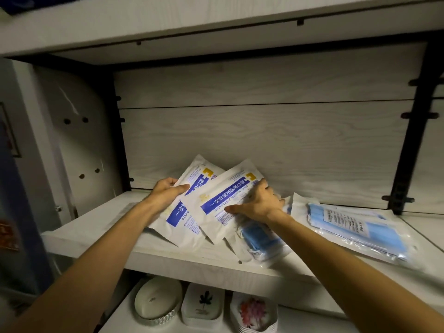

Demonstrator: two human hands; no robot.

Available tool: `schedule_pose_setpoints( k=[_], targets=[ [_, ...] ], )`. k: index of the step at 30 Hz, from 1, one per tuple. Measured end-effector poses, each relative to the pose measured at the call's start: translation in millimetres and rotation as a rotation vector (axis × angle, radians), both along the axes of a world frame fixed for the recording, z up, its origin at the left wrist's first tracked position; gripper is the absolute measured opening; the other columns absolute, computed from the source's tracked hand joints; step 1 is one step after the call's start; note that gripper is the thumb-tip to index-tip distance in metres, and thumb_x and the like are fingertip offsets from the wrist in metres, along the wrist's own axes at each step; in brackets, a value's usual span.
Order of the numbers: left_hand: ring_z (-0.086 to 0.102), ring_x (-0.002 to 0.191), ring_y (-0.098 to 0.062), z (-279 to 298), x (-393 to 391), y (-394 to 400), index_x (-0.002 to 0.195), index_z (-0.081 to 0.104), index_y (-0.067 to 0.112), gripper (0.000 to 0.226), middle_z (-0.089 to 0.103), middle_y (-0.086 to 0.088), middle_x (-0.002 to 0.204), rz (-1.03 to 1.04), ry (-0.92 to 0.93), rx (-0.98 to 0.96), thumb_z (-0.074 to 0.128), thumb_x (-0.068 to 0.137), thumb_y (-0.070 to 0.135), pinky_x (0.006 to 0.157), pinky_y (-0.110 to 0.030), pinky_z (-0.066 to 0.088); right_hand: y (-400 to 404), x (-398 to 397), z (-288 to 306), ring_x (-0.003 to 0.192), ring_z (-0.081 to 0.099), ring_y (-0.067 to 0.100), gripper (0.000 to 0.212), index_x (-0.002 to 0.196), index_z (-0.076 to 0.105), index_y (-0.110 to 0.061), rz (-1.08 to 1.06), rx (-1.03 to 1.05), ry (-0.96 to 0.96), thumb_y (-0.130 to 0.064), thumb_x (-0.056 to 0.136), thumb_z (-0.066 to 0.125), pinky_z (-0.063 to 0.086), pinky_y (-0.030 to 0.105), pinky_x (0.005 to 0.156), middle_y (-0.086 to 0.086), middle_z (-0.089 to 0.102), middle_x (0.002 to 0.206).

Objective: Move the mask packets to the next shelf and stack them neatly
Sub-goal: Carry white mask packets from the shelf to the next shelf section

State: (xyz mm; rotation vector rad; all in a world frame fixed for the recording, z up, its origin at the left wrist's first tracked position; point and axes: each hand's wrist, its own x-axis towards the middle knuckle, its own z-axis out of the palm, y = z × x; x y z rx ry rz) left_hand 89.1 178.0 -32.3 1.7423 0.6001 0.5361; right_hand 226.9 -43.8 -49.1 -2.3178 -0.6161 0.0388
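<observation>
Under your right hand (258, 205) a clear mask packet (262, 239) lies half hidden. Your left hand (165, 192) pinches one white mask packet (185, 212); your right presses another (223, 207).

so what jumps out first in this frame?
Two white packets with blue bands, fanned at mid-shelf: the left hand grips the rear packet, the right hand presses on the front packet. To the right, a clear packet of blue masks lies flat on the shelf. Three small white dishes sit on the level below.
</observation>
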Motion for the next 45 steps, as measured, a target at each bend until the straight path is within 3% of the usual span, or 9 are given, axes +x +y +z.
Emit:
schedule_pose_setpoints(
  k=[6,11,16,21,27,31,35,38,45],
  targets=[
    [0.078,0.082,-0.027,6,-12,-13,0.116,0.056,0.015,0.059,0.078,-0.009,0.100,-0.042,-0.055,0.003,0.093,0.070,0.019,0.067,-0.039,0.063,12,-25,16,0.136,0.047,0.034,0.134,0.156,0.014,-0.015,0.126,0.175,-0.078,-0.035,0.055,0.099,0.042,0.050,0.113,0.013,0.039,0.150],
    [0.078,0.082,-0.028,11,-22,-15,0.105,0.059,0.022,0.044,0.077,-0.010,0.103,-0.043,-0.172,-0.072,0.087,0.075,0.006,0.061,-0.039,0.063,25,-41,15,0.146,0.033,0.030,0.137,0.159,0.001,-0.010,0.132,0.401,-0.001,-0.017,0.061,0.097,0.037,0.047,0.118,0.012,0.020,0.161],
    [0.078,0.086,-0.032,22,-38,-16,0.113,0.062,0.015,0.040,0.078,-0.011,0.104,-0.036,-0.320,-0.185,0.082,0.079,0.005,0.066,-0.046,0.064,24,-57,19,0.085,0.071,0.014,0.062,0.122,0.034,-0.015,0.198,0.619,0.408,-0.019,0.083,0.082,0.061,0.033,0.069,0.007,0.068,0.116],
    [0.077,0.087,-0.029,42,-55,-35,0.123,0.062,0.014,0.040,0.076,-0.014,0.112,-0.128,-0.392,-0.288,0.076,0.086,0.013,0.065,-0.045,0.064,15,-70,35,0.090,0.076,0.017,0.039,0.123,0.057,-0.011,0.291,0.810,0.456,-0.017,0.090,0.076,0.064,0.032,0.072,0.006,0.074,0.117],
    [0.077,0.083,-0.028,66,-70,-97,0.115,0.069,0.019,0.029,0.079,-0.008,0.101,-0.278,-0.419,-0.351,0.069,0.089,0.034,0.076,-0.050,0.062,-56,-97,47,0.086,0.076,0.008,0.034,0.120,0.058,-0.015,0.305,0.878,0.261,-0.016,0.090,0.074,0.059,0.018,0.061,-0.001,0.074,0.110],
    [0.077,0.085,-0.028,63,-80,-156,0.113,0.072,0.015,0.030,0.078,-0.010,0.102,-0.378,-0.451,-0.360,0.069,0.086,0.027,0.078,-0.051,0.062,-139,-115,41,0.094,0.076,0.011,0.030,0.114,0.057,-0.022,0.303,0.900,0.104,-0.011,0.090,0.073,0.063,0.029,0.079,-0.006,0.075,0.109],
    [0.074,0.098,-0.035,52,-73,-238,0.118,0.073,0.012,0.043,0.073,-0.018,0.118,-0.429,-0.462,-0.283,0.078,0.076,0.022,0.085,-0.052,0.061,-235,-132,22,0.097,0.075,0.007,0.026,0.116,0.055,-0.023,0.288,0.889,-0.070,-0.013,0.095,0.067,0.061,0.023,0.074,-0.010,0.075,0.112],
    [0.072,0.105,-0.038,46,-62,-316,0.126,0.067,0.008,0.052,0.073,-0.019,0.119,-0.465,-0.547,-0.230,0.075,0.077,0.021,0.085,-0.052,0.060,-307,-136,10,0.104,0.074,0.012,0.028,0.120,0.055,-0.019,0.192,0.899,-0.197,-0.018,0.095,0.068,0.063,0.038,0.084,-0.007,0.074,0.118],
    [0.076,0.092,-0.030,34,-41,-490,0.112,0.069,0.010,0.028,0.078,-0.011,0.103,-0.605,-0.551,-0.089,0.075,0.085,0.013,0.073,-0.040,0.063,-476,-141,-13,0.099,0.076,0.015,0.022,0.110,0.053,-0.029,-0.093,0.860,-0.339,-0.034,0.093,0.067,0.064,0.046,0.080,-0.006,0.074,0.114]
  ],
)
